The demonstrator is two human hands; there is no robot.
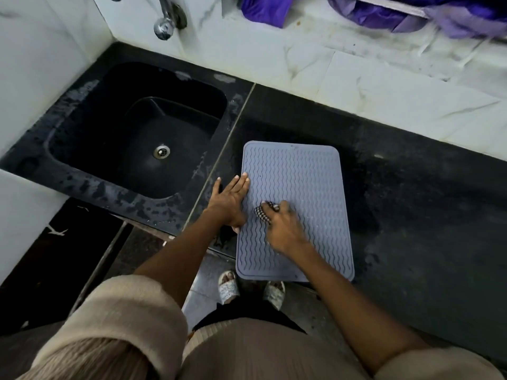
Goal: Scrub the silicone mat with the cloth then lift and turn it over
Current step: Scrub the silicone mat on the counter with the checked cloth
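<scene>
Head view, grey silicone mat (301,193) laid flat on counter (411,201), checked cloth (262,213) gripped by right hand (285,229) on mat, mat's left edge pressed by flat, straight-fingered left hand (230,201).

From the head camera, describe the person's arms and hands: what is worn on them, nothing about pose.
Both forearms are bare from above the elbow down. The upper arms carry thick beige sleeves, the left sleeve bunched up in a soft roll, the right sleeve just showing at the frame's lower edge. The left hand and right hand wear no gloves; no watch or bracelet shows.

Matt wavy-ribbed silicone mat (299,193), checked woven cloth (262,213), dull speckled stone counter (411,187), shiny metal tap (164,26).
</scene>
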